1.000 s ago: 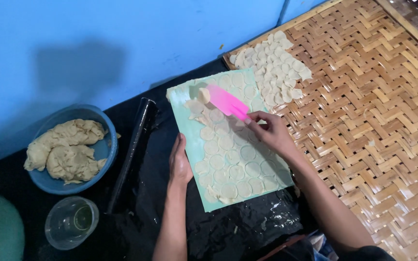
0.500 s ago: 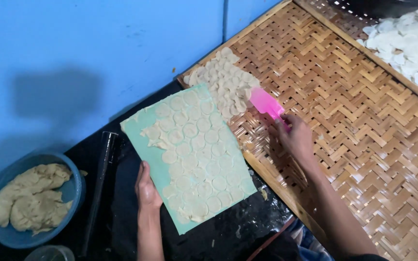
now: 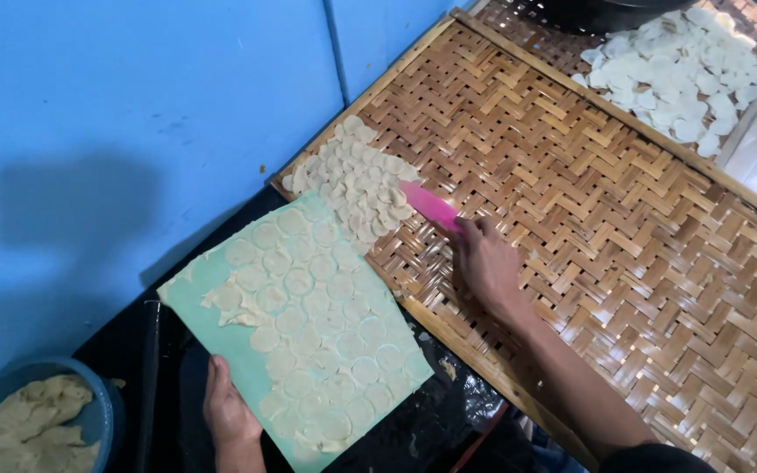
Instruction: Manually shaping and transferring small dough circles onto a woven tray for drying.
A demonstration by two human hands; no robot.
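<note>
Holding pink scraper [image 3: 429, 205] in right hand [image 3: 484, 263] grip beside dough rounds [image 3: 357, 180]; left hand [image 3: 229, 412] grips green board [image 3: 221, 337].

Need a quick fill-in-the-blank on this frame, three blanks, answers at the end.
1. The right hand holds a ____ scraper over the woven bamboo tray.
2. The left hand grips the edge of a light green ____ covered with cut dough rounds.
3. The bowl at lower left holds a lump of ____.

Missing words: pink; board; dough
</note>
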